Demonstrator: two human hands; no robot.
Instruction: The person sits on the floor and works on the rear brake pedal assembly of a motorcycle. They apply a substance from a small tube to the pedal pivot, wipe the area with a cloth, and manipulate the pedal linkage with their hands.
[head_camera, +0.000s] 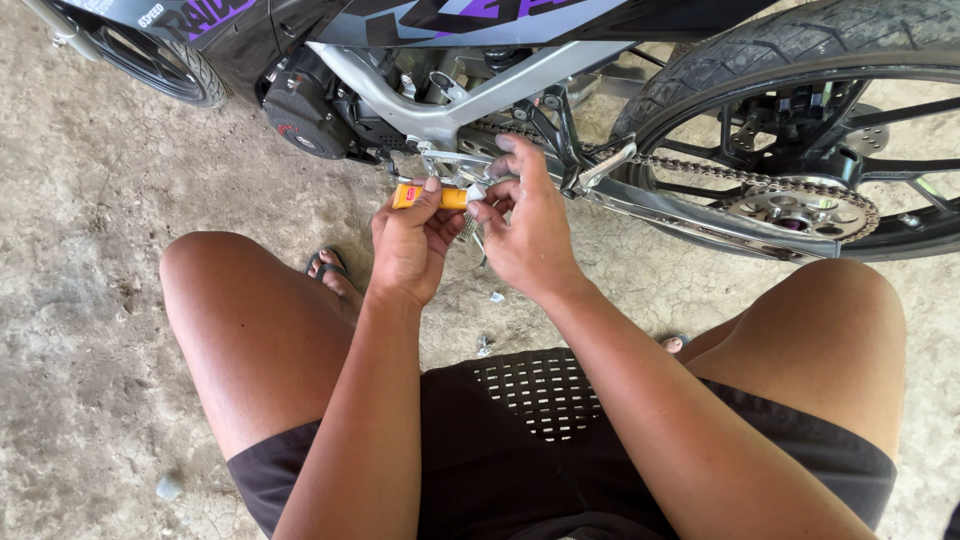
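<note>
My left hand (412, 243) grips a small yellow-orange box (428, 196), held level just below the motorcycle's frame (470, 100). My right hand (527, 222) meets it at the box's right end, its fingertips pinching a small white piece (476, 191) there. What that piece is I cannot tell. Both hands hover in front of the silver footrest bracket (606, 166) and the drive chain (700, 170). I am squatting, with my knees on either side of the hands.
A black and purple motorcycle stands across the top, its rear wheel (800, 60) and sprocket (800, 205) at the right, engine (305, 110) at the left. Small metal bits (484, 346) lie on the rough concrete ground (90, 300). My sandalled foot (330, 272) rests below the engine.
</note>
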